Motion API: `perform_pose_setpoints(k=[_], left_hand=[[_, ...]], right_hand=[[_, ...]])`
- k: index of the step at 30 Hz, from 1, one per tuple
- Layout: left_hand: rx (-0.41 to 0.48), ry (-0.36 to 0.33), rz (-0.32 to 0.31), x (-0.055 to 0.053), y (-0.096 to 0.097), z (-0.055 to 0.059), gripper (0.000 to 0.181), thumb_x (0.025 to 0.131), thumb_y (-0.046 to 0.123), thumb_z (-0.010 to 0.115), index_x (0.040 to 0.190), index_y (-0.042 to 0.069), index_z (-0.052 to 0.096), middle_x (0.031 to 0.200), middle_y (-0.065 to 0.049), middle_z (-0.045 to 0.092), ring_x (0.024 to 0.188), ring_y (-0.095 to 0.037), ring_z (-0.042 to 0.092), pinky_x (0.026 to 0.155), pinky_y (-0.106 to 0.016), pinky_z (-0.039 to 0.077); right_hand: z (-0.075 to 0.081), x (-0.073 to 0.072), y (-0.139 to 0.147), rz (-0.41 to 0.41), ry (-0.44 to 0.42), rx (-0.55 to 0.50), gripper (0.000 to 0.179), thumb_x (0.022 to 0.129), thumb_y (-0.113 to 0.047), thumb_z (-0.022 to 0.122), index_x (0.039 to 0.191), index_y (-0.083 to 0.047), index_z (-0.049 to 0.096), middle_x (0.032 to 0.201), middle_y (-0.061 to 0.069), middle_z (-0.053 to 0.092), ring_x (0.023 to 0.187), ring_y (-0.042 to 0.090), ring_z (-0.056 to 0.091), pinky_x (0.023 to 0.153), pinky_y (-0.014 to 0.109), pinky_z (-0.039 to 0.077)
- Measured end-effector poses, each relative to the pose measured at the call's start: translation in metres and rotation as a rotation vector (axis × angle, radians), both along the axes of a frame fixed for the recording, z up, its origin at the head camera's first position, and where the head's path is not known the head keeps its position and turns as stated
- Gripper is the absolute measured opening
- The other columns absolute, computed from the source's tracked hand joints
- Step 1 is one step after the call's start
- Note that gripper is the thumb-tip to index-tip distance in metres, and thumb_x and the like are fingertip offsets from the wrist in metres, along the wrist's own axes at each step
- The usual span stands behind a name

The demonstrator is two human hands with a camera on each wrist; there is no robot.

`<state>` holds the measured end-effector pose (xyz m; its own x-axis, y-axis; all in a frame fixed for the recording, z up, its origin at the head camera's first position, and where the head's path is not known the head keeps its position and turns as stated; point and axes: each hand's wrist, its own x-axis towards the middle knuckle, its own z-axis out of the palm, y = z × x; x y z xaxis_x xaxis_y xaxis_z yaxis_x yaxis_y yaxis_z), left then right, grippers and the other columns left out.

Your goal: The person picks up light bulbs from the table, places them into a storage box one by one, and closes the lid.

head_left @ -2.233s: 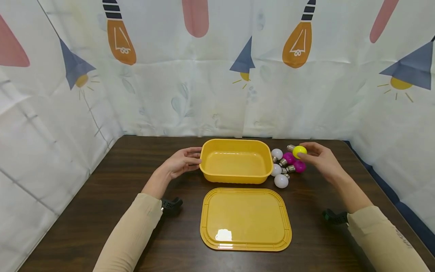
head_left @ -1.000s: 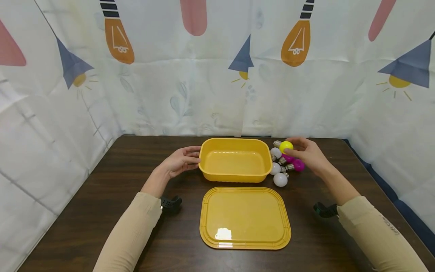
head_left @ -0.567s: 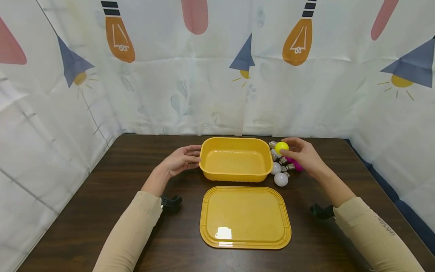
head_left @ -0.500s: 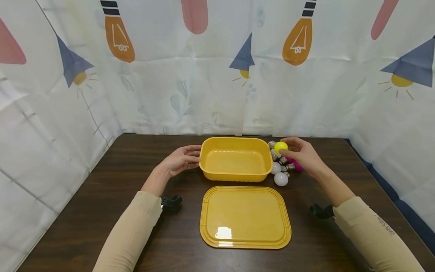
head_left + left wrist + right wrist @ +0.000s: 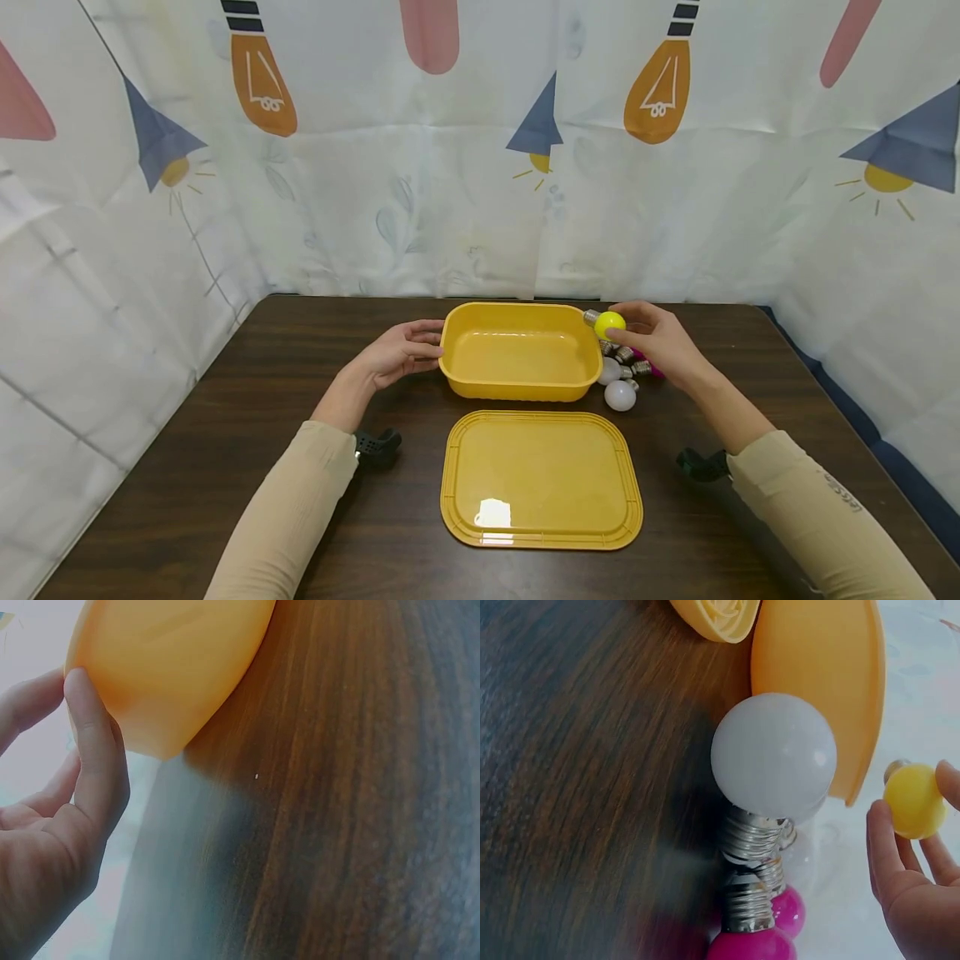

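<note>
The yellow bulb (image 5: 611, 325) is off the desk (image 5: 225, 467), raised at the far right corner of the yellow box (image 5: 525, 392), toward the desk's far edge. The right hand (image 5: 657, 337) pinches it by its round end, thumb on one side and fingertips on the other, parted only by the bulb's width. Seen from the right wrist, a gap shows between the bulb and the box. On the desk's right side, wood runs from the cluster of bulbs out to the slanting right edge; a wider stretch lies between the left hand (image 5: 401, 356) and the left edge. The box stands near the far edge, with a narrow strip of wood between it and the flat yellow lid (image 5: 542, 479) on its near side. The bulb's globe is bright, glossy and plain, and its silver screw base points left, overlapping the box's rim in the head view. Below it, white bulbs (image 5: 620, 396) and magenta bulbs (image 5: 657, 369) lie bunched just beside the box's right end. The left hand's fingers, loosely spread, touch the box's left end. A patterned cloth (image 5: 450, 208) hangs behind the far edge.
</note>
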<state>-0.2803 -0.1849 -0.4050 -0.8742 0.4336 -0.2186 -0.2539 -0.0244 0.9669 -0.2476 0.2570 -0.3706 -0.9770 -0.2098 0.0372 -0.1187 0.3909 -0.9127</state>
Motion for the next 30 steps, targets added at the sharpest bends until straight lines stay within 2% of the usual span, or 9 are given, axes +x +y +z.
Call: perform_pose_setpoints(k=[12,17,23,30], left_hand=[[-0.008,-0.009,0.016,0.003,0.000,0.003,0.064,0.099,-0.005,0.064,0.155,-0.001,0.035,0.134,-0.021,0.056,0.100,-0.023,0.069,0.094,-0.038,0.057],[-0.009,-0.008,0.007,0.002,0.001,0.004,0.064,0.099,-0.004,0.064,0.156,-0.001,0.034,0.134,-0.023,0.055,0.102,-0.023,0.068,0.095,-0.038,0.056],[-0.007,-0.012,0.004,0.001,0.001,0.004,0.064,0.099,-0.004,0.064,0.155,-0.001,0.035,0.133,-0.022,0.056,0.102,-0.024,0.069,0.093,-0.037,0.057],[0.001,-0.020,0.006,0.000,0.001,0.003,0.064,0.098,-0.005,0.065,0.155,0.000,0.036,0.132,-0.020,0.057,0.102,-0.024,0.069,0.095,-0.038,0.056]], right_hand=[[0.008,0.002,-0.017,0.049,-0.010,0.019,0.056,0.098,-0.029,0.073,0.144,-0.003,0.053,0.145,0.016,0.052,0.133,0.036,0.052,0.101,0.053,0.050],[0.007,0.001,-0.024,0.062,-0.019,0.018,0.055,0.099,-0.028,0.073,0.144,-0.004,0.053,0.142,0.016,0.053,0.128,0.034,0.055,0.093,0.048,0.054],[0.005,-0.004,-0.031,0.066,-0.028,0.004,0.052,0.098,-0.026,0.074,0.142,-0.005,0.055,0.142,0.015,0.053,0.129,0.035,0.054,0.100,0.054,0.052],[0.005,-0.007,-0.038,0.076,-0.024,0.016,0.052,0.097,-0.028,0.075,0.140,-0.005,0.056,0.140,0.015,0.055,0.128,0.034,0.055,0.099,0.047,0.054]])
